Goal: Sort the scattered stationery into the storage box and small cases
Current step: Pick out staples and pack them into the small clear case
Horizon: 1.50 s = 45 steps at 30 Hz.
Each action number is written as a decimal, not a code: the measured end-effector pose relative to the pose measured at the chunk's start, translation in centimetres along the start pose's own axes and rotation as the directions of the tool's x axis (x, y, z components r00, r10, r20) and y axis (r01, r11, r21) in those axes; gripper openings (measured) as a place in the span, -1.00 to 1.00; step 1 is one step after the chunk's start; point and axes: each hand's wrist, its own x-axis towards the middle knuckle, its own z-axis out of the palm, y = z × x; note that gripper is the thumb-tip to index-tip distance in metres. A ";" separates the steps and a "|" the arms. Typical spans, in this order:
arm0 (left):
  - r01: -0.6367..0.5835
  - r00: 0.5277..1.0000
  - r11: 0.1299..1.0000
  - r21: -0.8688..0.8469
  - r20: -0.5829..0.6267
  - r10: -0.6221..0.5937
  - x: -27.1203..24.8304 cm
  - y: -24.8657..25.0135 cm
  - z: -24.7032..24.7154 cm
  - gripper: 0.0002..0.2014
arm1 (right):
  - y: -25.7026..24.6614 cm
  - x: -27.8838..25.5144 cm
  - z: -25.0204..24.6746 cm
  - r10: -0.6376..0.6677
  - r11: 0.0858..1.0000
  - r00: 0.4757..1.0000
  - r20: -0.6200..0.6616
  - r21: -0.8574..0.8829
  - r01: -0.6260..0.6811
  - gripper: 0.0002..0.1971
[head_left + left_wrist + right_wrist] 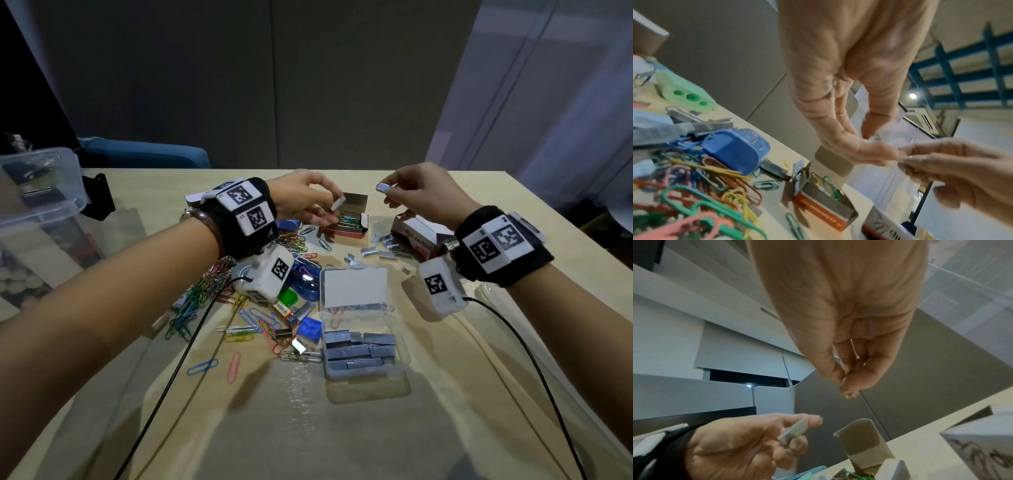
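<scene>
**Staple strips lifted above the open paper-clip carton**

Landmark: the clear, hinged plastic staple case [364,342], lying open near the middle of the pale wooden table [445,394] with grey staple blocks already stacked in its tray.

Beyond the case I hold both hands raised. My left hand [305,202] pinches a short grey metal staple strip [337,205] between thumb and fingertips, the other fingers curled; this shows best from the right wrist. My right hand [423,195] pinches a second small silvery staple piece [382,187] at its fingertips. Both pieces hang over the small red-and-grey cardboard carton [346,222], open and holding coloured clips, which sits beyond the case. Loose staple fragments [387,248] lie beyond the case and to its right; a heap of coloured paper clips [205,291] spreads to its left, with a blue plastic stapler [735,152] among them.

I judge the step in hand to be gathering staples. The next move calls for bringing both pieces back over the case's tray and laying them flat beside the stacked blocks; brittle strips may crumble if squeezed.
</scene>
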 end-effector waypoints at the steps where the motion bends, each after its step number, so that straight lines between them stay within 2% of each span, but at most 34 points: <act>1: 0.004 1.000 0.996 -0.085 -0.005 -0.005 -0.1 0.1 -0.2 -0.74 | -0.1 -0.1 0.0 -0.017 1.000 1.000 -0.009 -0.020 0.017 -0.76; 4: 0.010 0.998 0.971 -0.239 -0.064 -0.026 -0.7 0.2 -0.5 -0.71 | -0.4 -0.6 -0.2 -0.047 0.998 0.999 0.007 -0.032 0.047 -0.72; 6: 0.095 0.985 0.938 -0.333 -0.107 -0.138 -0.8 0.3 -0.6 -0.75 | -0.4 -0.9 -0.3 -0.067 0.997 0.997 0.023 -0.039 0.068 -0.74; 8: 0.229 0.956 0.867 -0.442 -0.065 -0.285 -1.0 0.3 -0.7 -0.75 | -0.5 -1.3 -0.1 -0.083 0.996 0.996 0.018 -0.025 0.083 -0.80; 10: 0.288 0.941 0.825 -0.486 -0.015 -0.338 -1.4 0.5 -0.6 -0.76 | -0.7 -1.6 0.2 -0.100 0.995 0.995 -0.011 0.011 0.100 -0.88; 14: 0.240 0.950 0.809 -0.537 -0.041 -0.309 -1.7 0.4 0.2 -0.82 | -1.5 -1.9 0.4 -0.141 0.988 0.988 -0.066 0.050 0.144 -0.88; 17: 0.173 0.962 0.869 -0.464 -0.111 -0.250 -1.6 0.2 0.2 -0.85 | -2.3 -2.0 0.4 -0.195 0.981 0.975 -0.104 -0.003 0.196 -0.87; 19: 0.152 0.960 0.876 -0.458 -0.141 -0.240 -1.7 0.4 0.3 -0.84 | -2.5 -2.1 0.4 -0.218 0.976 0.968 -0.128 -0.009 0.218 -0.87; 22: 0.114 0.954 0.850 -0.514 -0.182 -0.238 -1.8 0.9 1.0 -0.88 | -2.8 -2.3 0.5 -0.210 0.973 0.961 -0.179 0.055 0.223 -0.85; 26: 0.036 0.953 0.766 -0.641 -0.208 -0.219 -1.8 1.2 1.9 -0.93 | -3.1 -2.5 0.6 -0.178 0.958 0.951 -0.251 0.176 0.226 -0.81; 34: -0.119 0.954 0.705 -0.700 -0.277 -0.113 -2.8 2.2 3.8 -0.97 | -3.1 -2.4 1.0 -0.219 0.953 0.920 -0.326 0.130 0.273 -0.78; 37: -0.163 0.957 0.712 -0.683 -0.285 -0.054 -3.1 2.3 4.0 -0.91 | -3.0 -2.4 1.0 -0.245 0.954 0.905 -0.347 0.078 0.289 -0.80; 40: -0.165 0.963 0.728 -0.666 -0.267 -0.026 -3.6 2.4 3.9 -0.91 | -3.0 -2.5 0.7 -0.266 0.954 0.900 -0.346 0.039 0.297 -0.81; 43: -0.112 0.975 0.728 -0.676 -0.218 -0.053 -4.2 2.6 3.5 -0.97 | -3.0 -2.6 0.4 -0.272 0.954 0.913 -0.305 0.035 0.297 -0.81; 45: -0.097 0.977 0.741 -0.664 -0.205 -0.055 -4.3 2.7 3.4 -0.94 | -3.0 -2.8 0.1 -0.285 0.951 0.917 -0.280 0.038 0.307 -0.81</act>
